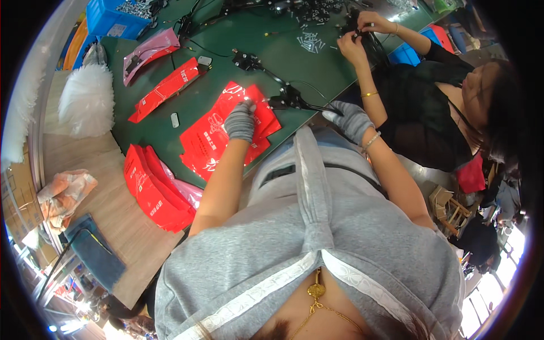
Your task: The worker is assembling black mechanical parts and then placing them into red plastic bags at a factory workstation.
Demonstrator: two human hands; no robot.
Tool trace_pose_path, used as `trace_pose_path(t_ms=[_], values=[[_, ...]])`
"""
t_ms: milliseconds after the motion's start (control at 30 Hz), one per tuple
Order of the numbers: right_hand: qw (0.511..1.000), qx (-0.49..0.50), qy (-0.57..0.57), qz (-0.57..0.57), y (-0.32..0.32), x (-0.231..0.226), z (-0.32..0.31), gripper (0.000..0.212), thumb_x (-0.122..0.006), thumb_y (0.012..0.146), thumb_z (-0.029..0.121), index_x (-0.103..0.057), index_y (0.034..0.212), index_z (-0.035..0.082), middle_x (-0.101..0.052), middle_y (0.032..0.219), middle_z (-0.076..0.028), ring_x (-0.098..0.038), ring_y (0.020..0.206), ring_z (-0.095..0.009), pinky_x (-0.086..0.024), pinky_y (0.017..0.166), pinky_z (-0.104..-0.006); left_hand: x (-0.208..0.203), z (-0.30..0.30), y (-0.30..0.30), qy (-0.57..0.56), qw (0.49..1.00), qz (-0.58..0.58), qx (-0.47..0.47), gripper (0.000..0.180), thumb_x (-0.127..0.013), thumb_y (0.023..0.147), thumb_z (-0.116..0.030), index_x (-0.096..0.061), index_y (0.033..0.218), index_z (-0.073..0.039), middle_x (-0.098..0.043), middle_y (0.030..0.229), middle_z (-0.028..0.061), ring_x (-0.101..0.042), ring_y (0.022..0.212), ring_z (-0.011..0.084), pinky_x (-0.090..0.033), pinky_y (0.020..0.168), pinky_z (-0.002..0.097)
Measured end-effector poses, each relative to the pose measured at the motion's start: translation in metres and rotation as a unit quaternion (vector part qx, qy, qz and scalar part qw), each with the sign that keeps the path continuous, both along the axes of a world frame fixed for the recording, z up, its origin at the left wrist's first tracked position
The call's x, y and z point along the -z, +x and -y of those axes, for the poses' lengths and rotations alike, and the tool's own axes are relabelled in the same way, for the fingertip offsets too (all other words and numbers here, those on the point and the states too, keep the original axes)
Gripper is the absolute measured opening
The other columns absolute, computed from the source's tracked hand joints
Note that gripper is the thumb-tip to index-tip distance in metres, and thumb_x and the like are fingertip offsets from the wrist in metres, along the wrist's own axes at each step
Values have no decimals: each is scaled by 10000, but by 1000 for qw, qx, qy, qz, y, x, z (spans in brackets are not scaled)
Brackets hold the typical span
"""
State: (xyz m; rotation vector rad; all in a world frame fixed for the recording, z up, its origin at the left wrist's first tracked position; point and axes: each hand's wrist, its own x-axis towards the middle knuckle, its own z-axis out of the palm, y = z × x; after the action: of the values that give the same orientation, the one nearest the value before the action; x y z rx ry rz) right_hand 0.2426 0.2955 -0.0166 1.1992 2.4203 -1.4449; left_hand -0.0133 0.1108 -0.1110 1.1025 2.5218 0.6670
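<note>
My right hand [352, 122], in a grey knit glove, is closed round the tip of a black brake lever [292, 97] at the table's near edge. The lever's thin black hose loops above it. My left hand [240, 121], gloved the same way, rests with curled fingers on a spread stack of red plastic bags [212, 136], its fingertips pinched at the top bag. Beyond the lever lies a second black brake part [246, 60] with a hose.
Filled bags [170, 85] and a small metal plate [174, 120] lie left on the green table [226, 39]. More red bags [153, 187] hang over its near-left edge. Blue bins [116, 20] stand far left. A co-worker's hands [362, 37] work at the right, near loose screws [309, 43].
</note>
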Motion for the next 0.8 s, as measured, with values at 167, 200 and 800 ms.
trace_pose_path(t_ms=[167,200,800], values=[[997,-66,-16,48,-26,10,-11,416,-651,864,396,-646,1019,10,-676,921,-161,-626,832,-299,-480,793,-352,-12,12,3,-19,998,57,4,240,-602,903,-253,-677,1077,-106,-675,984,151,-650,888,308,-499,800,392],[996,-73,-14,47,-29,10,-11,416,-651,864,396,-646,1019,10,-676,921,-161,-626,832,-299,-480,793,-352,-8,14,3,-18,998,55,-4,240,-602,903,-253,-677,1077,-106,-675,984,151,-650,888,308,-499,800,392],[975,-191,93,65,-55,-43,-16,384,-611,889,402,-656,980,32,-667,901,-168,-625,857,-329,-483,814,-388,-82,30,16,118,990,58,-54,206,-669,828,-129,-666,1016,-45,-638,1014,153,-609,950,332,-496,828,407]])
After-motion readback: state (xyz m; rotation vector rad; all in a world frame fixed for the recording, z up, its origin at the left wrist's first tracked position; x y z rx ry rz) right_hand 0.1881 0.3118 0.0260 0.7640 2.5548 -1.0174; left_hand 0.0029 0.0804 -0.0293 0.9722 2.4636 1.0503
